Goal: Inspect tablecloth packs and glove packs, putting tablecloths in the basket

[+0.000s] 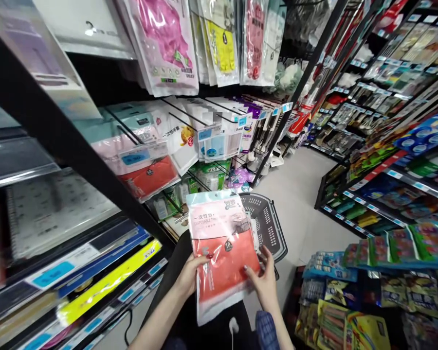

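At far left of my view, a black post [65, 126] slants across the shelves and hides part of the stock; the goods at the edge are cut off. Below it lies a yellow pack [109, 282] above blue price tags whose figures I can't make out. Further right, a red pack [153, 177] hangs under a glove pack [164, 29], whose top is cut off. On a white pack [175, 131] next along I read 一次性.

My left grip [194, 272] pinches the left edge of the packet [222, 243], thumb on the front, the other fingers hidden behind. The packet tilts above dark-clad legs; I read 一次性台 and DISPOSABLE, but glare and blur swallow the rest, and the round black badge is only partly clear. Below its bottom edge shows a white earphone [233, 324].

My right grip [263, 277] pinches the packet's lower right side, thumb in front, other fingertips partly out of sight. Behind stands a grey basket [279, 228], its left part blocked by the packet. Rightward come the pale floor [295, 184] and crowded bags [368, 325], their print too blurred for me.
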### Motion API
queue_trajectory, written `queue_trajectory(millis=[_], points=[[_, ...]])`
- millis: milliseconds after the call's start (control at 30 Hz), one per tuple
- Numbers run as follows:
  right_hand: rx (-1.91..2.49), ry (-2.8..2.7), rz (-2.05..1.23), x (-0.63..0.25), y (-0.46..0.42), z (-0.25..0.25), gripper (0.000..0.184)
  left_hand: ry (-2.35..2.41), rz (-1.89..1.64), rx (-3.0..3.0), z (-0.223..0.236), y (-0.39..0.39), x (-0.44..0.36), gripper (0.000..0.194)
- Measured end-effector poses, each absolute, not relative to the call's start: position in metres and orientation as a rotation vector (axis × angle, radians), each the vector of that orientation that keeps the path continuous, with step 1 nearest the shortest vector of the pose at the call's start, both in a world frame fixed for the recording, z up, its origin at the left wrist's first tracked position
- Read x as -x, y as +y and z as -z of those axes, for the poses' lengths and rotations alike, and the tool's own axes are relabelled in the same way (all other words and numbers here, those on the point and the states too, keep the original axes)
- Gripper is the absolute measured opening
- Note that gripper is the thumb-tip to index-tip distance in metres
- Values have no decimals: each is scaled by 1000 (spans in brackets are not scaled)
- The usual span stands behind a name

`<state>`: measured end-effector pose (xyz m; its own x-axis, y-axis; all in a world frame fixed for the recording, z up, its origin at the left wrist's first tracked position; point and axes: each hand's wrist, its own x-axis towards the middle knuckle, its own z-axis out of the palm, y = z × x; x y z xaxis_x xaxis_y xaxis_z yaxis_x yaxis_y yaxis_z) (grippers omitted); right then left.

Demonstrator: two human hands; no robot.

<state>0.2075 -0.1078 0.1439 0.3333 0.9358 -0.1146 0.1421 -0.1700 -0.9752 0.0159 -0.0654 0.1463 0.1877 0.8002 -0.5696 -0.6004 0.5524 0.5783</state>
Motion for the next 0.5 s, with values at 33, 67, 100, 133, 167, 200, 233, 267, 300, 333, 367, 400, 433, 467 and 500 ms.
queue_trajectory(millis=[33,67,100,133,167,200,233,267,300,333,367,400,433,467,500], points=[[1545,-871,-1135,-213,-111,-127,69,967,-966,-255,-137,-67,-17,26],[1473,-748,-1311,-217,-116,-111,66,980,-942,-280,-126,-69,-20,26],[1398,-662,-1458,-221,-121,-95,63,979,-907,-322,-114,-69,-24,26],[1354,-620,-1548,-225,-126,-82,60,986,-875,-374,-101,-69,-30,28],[1348,-609,-1577,-231,-130,-71,56,997,-837,-440,-88,-68,-36,31],[1383,-628,-1556,-239,-132,-61,53,1009,-795,-537,-76,-65,-42,35],[1455,-664,-1491,-249,-132,-53,51,1039,-751,-670,-65,-62,-47,38],[1550,-706,-1394,-263,-128,-46,49,1097,-702,-833,-56,-59,-49,41],[1653,-749,-1284,-280,-120,-38,47,1168,-669,-1027,-48,-55,-49,43],[1755,-790,-1168,-298,-109,-28,46,1260,-640,-1233,-41,-52,-46,45],[1846,-828,-1066,-318,-95,-16,44,1381,-644,-1458,-36,-48,-40,45],[1916,-866,-988,-337,-78,-1,42,1472,-605,-1671,-31,-45,-33,45],[1971,-906,-936,-354,-60,17,41,1576,-555,-1853,-27,-43,-25,42],[2030,-949,-912,-369,-40,37,40,1700,-496,-1986,-22,-41,-17,40],[2077,-990,-898,-381,-19,59,39,1858,-465,-2062,-18,-40,-9,41]])
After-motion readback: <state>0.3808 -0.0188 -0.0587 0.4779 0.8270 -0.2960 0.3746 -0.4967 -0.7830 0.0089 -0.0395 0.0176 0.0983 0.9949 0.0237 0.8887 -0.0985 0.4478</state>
